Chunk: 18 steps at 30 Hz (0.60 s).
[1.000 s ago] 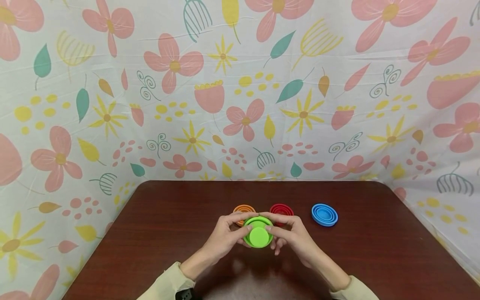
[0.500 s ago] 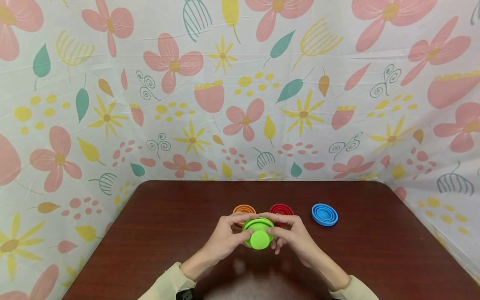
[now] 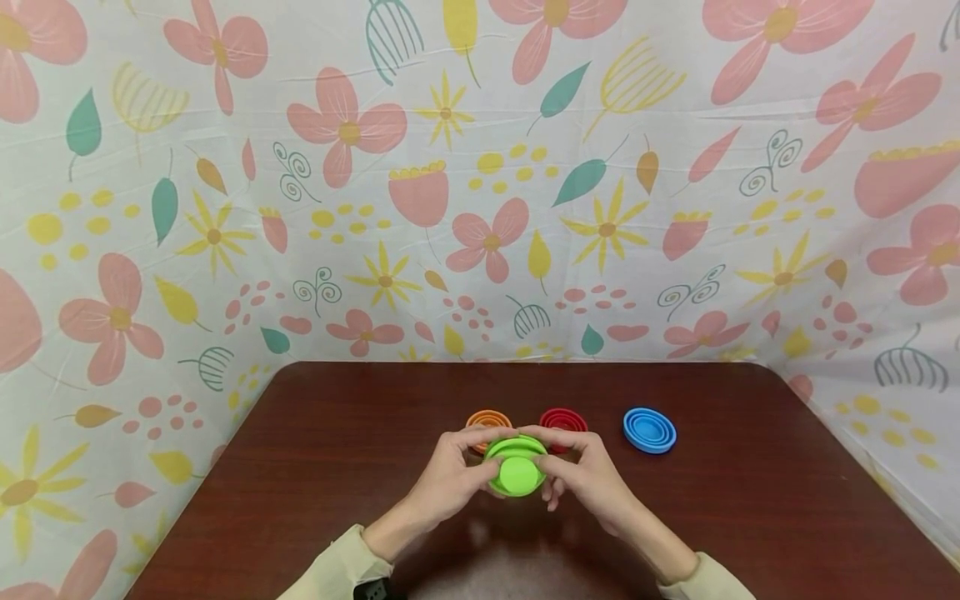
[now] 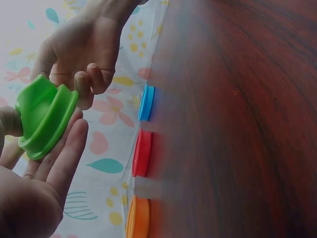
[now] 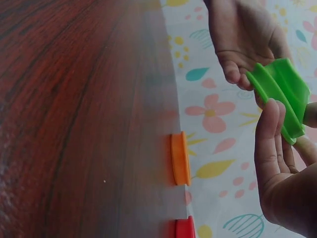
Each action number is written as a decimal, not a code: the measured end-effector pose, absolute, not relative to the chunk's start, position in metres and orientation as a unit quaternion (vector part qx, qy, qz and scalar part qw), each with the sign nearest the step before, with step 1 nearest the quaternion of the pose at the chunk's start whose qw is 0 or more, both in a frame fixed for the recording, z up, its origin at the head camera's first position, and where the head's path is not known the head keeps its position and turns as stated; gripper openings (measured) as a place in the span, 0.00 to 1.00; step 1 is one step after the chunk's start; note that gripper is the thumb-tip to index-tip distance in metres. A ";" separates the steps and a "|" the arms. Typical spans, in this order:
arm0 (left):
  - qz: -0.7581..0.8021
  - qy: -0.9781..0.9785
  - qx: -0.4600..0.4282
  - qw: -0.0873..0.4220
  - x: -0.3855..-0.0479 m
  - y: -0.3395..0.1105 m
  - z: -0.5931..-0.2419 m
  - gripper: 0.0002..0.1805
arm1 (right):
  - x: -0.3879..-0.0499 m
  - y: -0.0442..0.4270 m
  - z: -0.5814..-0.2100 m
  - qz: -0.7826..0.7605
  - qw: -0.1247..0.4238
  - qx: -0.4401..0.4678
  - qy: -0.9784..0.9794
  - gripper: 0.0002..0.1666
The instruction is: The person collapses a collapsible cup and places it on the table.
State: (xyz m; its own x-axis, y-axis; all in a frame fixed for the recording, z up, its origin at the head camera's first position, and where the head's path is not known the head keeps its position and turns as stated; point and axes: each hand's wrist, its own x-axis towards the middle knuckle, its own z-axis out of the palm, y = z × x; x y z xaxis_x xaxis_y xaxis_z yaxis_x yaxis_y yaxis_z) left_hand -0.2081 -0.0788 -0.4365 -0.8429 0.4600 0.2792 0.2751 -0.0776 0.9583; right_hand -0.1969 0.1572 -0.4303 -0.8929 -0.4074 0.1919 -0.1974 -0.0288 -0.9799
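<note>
A bright green collapsible silicone cup (image 3: 519, 477) is held above the table, its flat round base facing the head camera. My left hand (image 3: 448, 473) pinches its left side, thumb on the near face and index finger along the top rim. From the right, my right hand (image 3: 594, 475) pinches it the same way. Both wrist views show the cup's body (image 4: 39, 106) bulging out of its wide rim, with the wall (image 5: 290, 82) bent under the thumbs. Just behind the hands lie an orange collapsed cup (image 3: 489, 414), partly hidden, and a red one (image 3: 562, 417).
A blue collapsed cup (image 3: 649, 430) lies to the right of the red one on the dark brown wooden table (image 3: 360, 417). Behind the table and at both sides hangs a white cloth (image 3: 420, 317) printed with flowers and leaves.
The green cup's base first tipped down and outward, then came slightly back up between the thumbs. Both hands keep their grip in nearly the same place. The other cups have not moved.
</note>
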 end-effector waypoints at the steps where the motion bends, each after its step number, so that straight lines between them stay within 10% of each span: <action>1: 0.686 0.672 0.270 0.071 -0.208 -0.078 -0.437 0.23 | -0.197 0.157 -0.430 -0.683 0.078 -0.219 0.692 0.23; 18: 0.706 0.652 0.260 0.091 -0.207 -0.075 -0.436 0.19 | -0.199 0.162 -0.429 -0.721 0.135 -0.237 0.637 0.29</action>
State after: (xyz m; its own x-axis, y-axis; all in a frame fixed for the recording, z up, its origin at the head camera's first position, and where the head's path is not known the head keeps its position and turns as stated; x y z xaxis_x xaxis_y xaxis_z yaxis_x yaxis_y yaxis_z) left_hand -0.2073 -0.0751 -0.4361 -0.8480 0.4678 0.2489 0.2107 -0.1334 0.9684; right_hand -0.1986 0.1618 -0.4288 -0.8518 -0.4955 0.1699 -0.1071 -0.1527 -0.9824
